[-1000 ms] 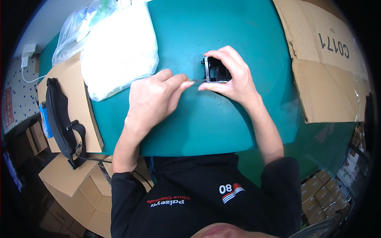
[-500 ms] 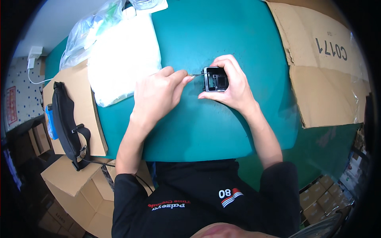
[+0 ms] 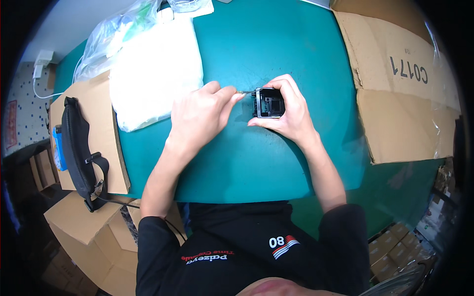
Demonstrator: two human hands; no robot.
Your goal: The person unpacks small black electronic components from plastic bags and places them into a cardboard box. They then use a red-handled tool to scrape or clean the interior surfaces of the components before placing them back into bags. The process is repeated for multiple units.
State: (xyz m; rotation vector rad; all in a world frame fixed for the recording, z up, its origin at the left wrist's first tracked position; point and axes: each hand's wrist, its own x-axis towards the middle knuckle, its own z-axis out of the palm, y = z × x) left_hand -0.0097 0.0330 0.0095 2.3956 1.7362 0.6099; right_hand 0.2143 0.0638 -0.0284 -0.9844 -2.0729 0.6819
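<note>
At the far left, a blue object (image 3: 59,148) showed beside a black pouch with a strap (image 3: 77,148), which lay on a cardboard sheet (image 3: 109,160); nearer, an open carton (image 3: 106,246) stood below the edge of the green bench (image 3: 237,163). To their right, on the far side, a clear plastic bag (image 3: 113,39) lay next to a bulky white bag (image 3: 155,74). The left hand (image 3: 202,113) was closed, thumb and forefinger pinching a thin tool (image 3: 246,92) that pointed right; whether its tip touched the casing was too small to tell. Right of it, over the middle of the bench, the right hand (image 3: 295,113) gripped a black, hollow casing (image 3: 271,102) between thumb and fingers. Farthest right lay a large piece of brown cardboard (image 3: 405,118).
</note>
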